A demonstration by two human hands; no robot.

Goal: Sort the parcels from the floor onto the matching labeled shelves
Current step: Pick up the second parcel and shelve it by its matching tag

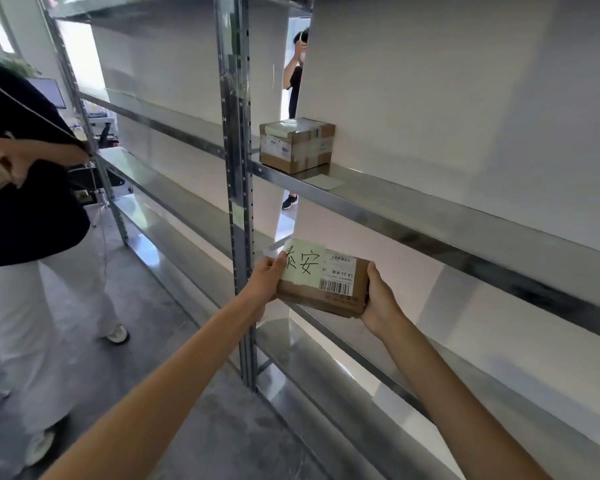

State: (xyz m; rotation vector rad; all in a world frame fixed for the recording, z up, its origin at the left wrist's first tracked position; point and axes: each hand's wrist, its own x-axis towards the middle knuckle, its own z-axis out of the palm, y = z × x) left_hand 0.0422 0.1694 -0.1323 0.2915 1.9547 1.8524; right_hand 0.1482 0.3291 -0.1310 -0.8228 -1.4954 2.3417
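I hold a small flat brown parcel (pixel 329 292) in both hands, in front of the metal shelving. A pale green note (pixel 303 263) with two handwritten characters is stuck on its top left, beside a barcode label. My left hand (pixel 265 280) grips the parcel's left end, thumb on the note. My right hand (pixel 381 301) grips its right end. The parcel hovers over the front edge of a lower shelf (pixel 354 344). One shelf up (pixel 413 206) stands a taped cardboard box (pixel 297 143), with a pale label (pixel 324 181) lying on the shelf just in front of it.
A steel upright post (pixel 236 168) stands just left of the parcel. A person in a dark top and white trousers (pixel 32 237) stands close on my left. Another person (pixel 295 81) is visible through the gap behind the shelves. Grey floor (pixel 174 403) lies below.
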